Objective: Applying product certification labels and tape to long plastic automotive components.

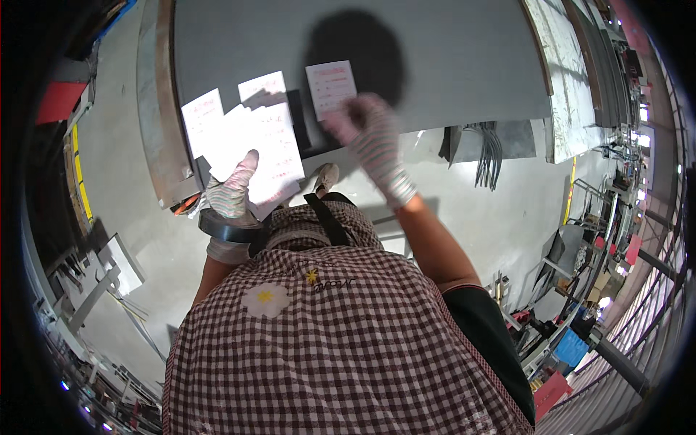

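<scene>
My left hand [233, 190], in a striped knit glove, is closed on a fanned stack of white paper slips [272, 141] with red print. Its thumb lies across the top of the stack, and the brightest slips are washed out. A black tape roll [230, 226] hangs around my left wrist. My right hand [373, 141], gloved alike and slightly blurred, has curled fingers pinching at the lower edge of a single paper slip [330, 83]. That slip is over the dark grey sheet [464, 65]; whether it touches the surface is unclear. My fingers cover its lower right corner.
A rusty brown metal edge [170, 159] borders the sheet on the left. Dark strips [489, 156] hang at its near right edge, beside a pale panel [565, 87]. A shoe [328, 177] stands on the grey floor [435, 188]. Metal racks line the right.
</scene>
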Demonstrator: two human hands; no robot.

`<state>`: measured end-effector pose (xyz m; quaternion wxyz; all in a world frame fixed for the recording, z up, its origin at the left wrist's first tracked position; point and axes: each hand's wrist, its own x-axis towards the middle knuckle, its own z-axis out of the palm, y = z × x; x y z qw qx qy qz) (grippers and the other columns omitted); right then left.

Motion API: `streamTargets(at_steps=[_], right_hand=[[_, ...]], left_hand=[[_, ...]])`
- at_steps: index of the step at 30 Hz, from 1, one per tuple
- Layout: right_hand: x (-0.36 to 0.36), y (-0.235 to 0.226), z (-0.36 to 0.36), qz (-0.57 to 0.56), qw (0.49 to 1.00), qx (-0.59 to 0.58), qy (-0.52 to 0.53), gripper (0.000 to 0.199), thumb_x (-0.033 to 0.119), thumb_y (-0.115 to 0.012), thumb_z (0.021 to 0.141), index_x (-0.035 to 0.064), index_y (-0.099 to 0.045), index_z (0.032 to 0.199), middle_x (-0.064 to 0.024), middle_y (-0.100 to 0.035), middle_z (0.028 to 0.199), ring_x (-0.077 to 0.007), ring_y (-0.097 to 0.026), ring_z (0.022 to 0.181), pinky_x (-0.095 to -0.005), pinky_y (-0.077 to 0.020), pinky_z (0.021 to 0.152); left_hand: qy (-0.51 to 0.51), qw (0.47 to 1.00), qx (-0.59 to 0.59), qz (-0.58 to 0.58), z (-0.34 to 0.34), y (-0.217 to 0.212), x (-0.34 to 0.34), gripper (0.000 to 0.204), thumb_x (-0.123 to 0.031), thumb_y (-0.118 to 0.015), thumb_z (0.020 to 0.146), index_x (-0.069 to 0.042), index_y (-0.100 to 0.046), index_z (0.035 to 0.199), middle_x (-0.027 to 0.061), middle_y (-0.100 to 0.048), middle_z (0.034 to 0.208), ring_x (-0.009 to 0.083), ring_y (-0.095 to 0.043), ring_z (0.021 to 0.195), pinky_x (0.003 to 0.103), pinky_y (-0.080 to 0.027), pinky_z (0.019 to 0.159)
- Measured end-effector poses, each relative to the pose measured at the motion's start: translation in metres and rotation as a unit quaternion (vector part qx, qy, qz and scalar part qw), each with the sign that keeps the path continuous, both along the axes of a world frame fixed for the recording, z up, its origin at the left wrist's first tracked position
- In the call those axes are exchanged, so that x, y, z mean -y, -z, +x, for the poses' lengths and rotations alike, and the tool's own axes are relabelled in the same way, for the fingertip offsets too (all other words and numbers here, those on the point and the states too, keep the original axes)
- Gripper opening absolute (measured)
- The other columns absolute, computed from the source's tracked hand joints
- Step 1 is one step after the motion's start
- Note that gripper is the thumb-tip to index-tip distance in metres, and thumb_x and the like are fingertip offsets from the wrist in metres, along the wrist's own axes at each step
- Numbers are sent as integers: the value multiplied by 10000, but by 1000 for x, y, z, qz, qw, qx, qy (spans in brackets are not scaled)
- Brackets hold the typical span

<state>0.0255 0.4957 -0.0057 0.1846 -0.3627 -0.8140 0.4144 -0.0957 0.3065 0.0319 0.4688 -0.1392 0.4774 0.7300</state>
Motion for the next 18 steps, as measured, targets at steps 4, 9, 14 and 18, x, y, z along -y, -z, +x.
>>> streamTargets(at_steps=[4, 9, 14, 18], right_hand=[[25, 8, 11, -460, 887, -10, -32, 360, 244, -766, 833, -22, -675, 1058, -75, -701, 866, -132, -652, 728, -295, -537, 673], [-3, 2, 44, -548, 831, -92, -16, 335, 116, -729, 843, -54, -633, 1115, -73, -703, 901, -118, -657, 776, -273, -556, 712], [-106, 28, 43, -257, 959, -122, 5, 361, 91, -765, 786, -20, -629, 1102, -83, -702, 915, -153, -661, 820, -290, -555, 730], [-137, 37, 38, 191, 969, 159, 7, 401, 215, -804, 760, 42, -642, 1083, -121, -676, 938, -274, -652, 881, -388, -546, 787]], left_hand=[[42, 995, -82, 31, 19, 32, -26, 407, -87, -702, 898, -56, -581, 1285, 109, -662, 1157, 271, -666, 999, 440, -589, 835], [11, 992, -125, -16, 44, 49, -44, 403, -100, -724, 891, -49, -607, 1273, 83, -681, 1127, 205, -673, 959, 362, -575, 813], [-45, 996, -75, -20, 50, 40, -53, 361, -83, -707, 895, -52, -617, 1244, 76, -684, 1086, 210, -683, 943, 384, -602, 770], [-38, 996, -76, -23, 48, 41, -60, 342, -66, -698, 898, -47, -626, 1232, 82, -682, 1102, 211, -685, 940, 401, -612, 760]])
